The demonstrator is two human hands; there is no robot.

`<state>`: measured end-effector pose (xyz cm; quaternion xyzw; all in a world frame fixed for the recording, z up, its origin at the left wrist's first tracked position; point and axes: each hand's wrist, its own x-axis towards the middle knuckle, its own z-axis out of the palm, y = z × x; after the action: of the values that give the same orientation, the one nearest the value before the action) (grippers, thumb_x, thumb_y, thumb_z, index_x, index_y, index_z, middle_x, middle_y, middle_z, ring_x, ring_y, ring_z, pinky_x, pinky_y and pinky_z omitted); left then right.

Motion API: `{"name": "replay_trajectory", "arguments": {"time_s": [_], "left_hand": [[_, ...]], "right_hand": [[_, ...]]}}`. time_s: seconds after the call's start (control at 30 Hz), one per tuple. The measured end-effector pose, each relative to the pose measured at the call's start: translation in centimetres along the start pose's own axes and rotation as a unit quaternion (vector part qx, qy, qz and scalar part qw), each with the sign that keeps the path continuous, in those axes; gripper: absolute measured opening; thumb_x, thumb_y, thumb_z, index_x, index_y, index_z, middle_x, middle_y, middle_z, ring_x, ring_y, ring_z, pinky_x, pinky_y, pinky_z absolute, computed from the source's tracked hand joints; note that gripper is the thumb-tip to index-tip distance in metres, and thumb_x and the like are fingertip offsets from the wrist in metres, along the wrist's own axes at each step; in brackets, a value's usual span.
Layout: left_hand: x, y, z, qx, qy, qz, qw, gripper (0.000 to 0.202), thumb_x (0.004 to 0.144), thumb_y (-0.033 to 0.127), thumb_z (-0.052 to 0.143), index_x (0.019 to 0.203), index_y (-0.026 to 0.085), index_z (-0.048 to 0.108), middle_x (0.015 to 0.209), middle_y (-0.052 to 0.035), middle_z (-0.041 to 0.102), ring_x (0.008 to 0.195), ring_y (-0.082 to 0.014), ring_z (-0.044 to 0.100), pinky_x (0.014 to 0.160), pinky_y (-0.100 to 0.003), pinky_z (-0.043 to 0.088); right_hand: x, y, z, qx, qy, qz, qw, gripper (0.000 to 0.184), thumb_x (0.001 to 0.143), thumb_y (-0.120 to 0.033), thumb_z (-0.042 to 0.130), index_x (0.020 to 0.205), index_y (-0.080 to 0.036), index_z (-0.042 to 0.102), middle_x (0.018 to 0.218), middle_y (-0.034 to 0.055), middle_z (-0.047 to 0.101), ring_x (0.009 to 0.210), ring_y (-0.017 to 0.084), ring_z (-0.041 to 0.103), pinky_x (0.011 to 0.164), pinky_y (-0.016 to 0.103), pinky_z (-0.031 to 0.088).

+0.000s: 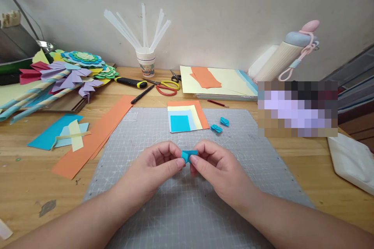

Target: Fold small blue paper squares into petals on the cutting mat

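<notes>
Between both hands, above the grey cutting mat, is a small folded piece of blue paper. My left hand pinches its left end between thumb and fingers. At its right end, my right hand grips it the same way. Beyond the hands lie two small folded blue paper pieces, to the right of a stack of paper squares in orange, cream, pale blue and blue. The undersides of the held piece are hidden by my fingers.
Orange strips and blue paper lie left. Behind the mat are scissors, a utility knife, a pen, a paper cup with white strips, and a paper stack. A bottle leans at right; paper flowers lie left.
</notes>
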<state>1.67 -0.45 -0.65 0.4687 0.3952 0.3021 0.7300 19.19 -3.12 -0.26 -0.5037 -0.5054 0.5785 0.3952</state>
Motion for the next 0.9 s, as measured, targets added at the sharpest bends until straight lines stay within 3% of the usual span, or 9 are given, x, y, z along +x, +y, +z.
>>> {"name": "replay_trajectory", "arguments": {"time_s": [0.5,0.9], "left_hand": [[0.24,0.37,0.25,-0.018,-0.002,-0.008,1.0,0.024,0.074,0.031,0.074,0.064,0.017,0.058,0.064,0.0048,0.062,0.062,-0.0087,0.05,0.062,-0.02,0.036],[0.06,0.61,0.22,0.045,0.026,-0.02,0.998,0.031,0.074,0.04,0.071,0.062,0.016,0.055,0.062,0.0044,0.049,0.061,-0.0105,0.038,0.059,-0.022,0.029]], "right_hand": [[-0.26,0.04,0.07,0.003,-0.006,0.0,1.0,0.022,0.081,-0.031,0.057,0.066,-0.02,0.045,0.059,-0.0036,0.049,0.058,0.012,0.044,0.055,0.026,0.036],[-0.27,0.23,-0.03,-0.004,-0.005,-0.01,1.0,0.02,0.082,-0.029,0.056,0.067,-0.02,0.046,0.06,-0.0037,0.05,0.058,0.012,0.044,0.056,0.026,0.036]]}}
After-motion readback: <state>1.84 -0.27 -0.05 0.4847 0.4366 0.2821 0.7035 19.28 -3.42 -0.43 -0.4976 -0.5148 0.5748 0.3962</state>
